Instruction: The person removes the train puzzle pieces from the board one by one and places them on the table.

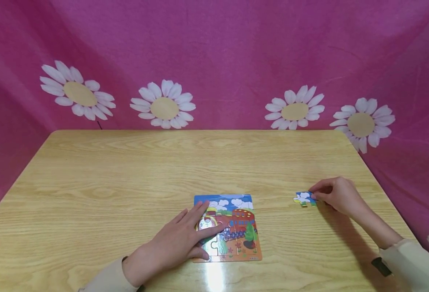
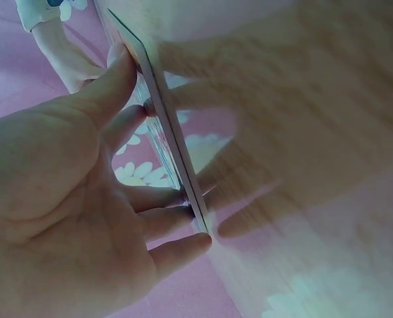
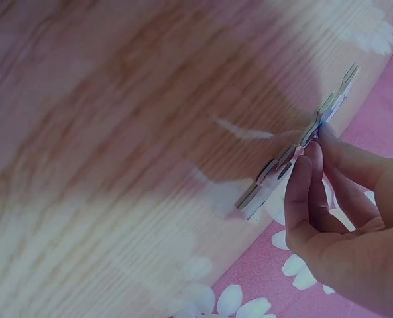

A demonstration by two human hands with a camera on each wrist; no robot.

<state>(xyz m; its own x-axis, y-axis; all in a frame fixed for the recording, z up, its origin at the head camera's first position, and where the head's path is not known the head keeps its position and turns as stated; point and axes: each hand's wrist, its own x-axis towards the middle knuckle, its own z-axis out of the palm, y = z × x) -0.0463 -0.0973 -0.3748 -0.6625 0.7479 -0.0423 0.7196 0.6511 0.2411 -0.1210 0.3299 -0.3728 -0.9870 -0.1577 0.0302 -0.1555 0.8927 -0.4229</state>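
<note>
A square jigsaw puzzle (image 1: 241, 243), printed with clouds, blue sky and an orange-brown ground, lies flat on the wooden table. My left hand (image 1: 178, 235) rests on its left part with spread fingers, hiding some of the picture; in the left wrist view the fingertips and thumb lie along the thin board (image 2: 173, 142). Off to the right, my right hand (image 1: 340, 195) pinches a blue and white puzzle piece (image 1: 303, 198) between thumb and fingers, low at the tabletop. In the right wrist view, loose pieces (image 3: 266, 182) lie in a line by the fingertips.
The wooden table (image 1: 127, 170) has its far edge against a magenta cloth (image 1: 222, 52) printed with large white daisies. Glare shines on the tabletop just in front of the puzzle.
</note>
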